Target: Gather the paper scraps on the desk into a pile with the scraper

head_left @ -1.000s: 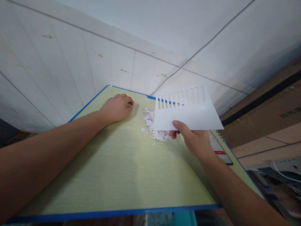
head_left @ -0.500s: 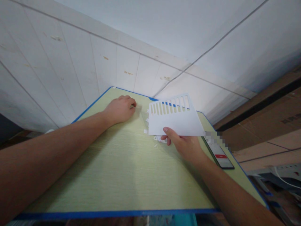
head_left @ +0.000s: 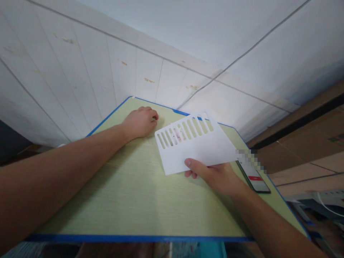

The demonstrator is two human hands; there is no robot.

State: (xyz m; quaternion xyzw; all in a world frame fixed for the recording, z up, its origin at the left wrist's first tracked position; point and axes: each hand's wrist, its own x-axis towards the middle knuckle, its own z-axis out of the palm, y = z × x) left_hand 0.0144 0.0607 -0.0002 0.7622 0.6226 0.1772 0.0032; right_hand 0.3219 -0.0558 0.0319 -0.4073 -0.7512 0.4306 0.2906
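Observation:
In the head view a white sheet of paper (head_left: 199, 150), with a row of long rounded slots cut along its far side, is tilted above the table. My right hand (head_left: 212, 173) is closed on its near edge, thumb on top and fingertips underneath. Through the slots I see the table and some small pale scraps beneath. My left hand (head_left: 141, 122) rests on the table to the left of the paper, apart from it. Its fingers are curled in, and whether they hold anything is hidden.
The pale green table (head_left: 129, 200) has a blue rim. On its right side lies a phone (head_left: 258, 181) with a lit screen. A grey cable (head_left: 236, 59) runs down the white wall behind. Brown cardboard boxes (head_left: 298, 150) stand off to the right.
My right hand has turned the paper so its slotted left end swings nearer and lower, now covering the scraps that showed beside it. The left hand keeps its place on the table.

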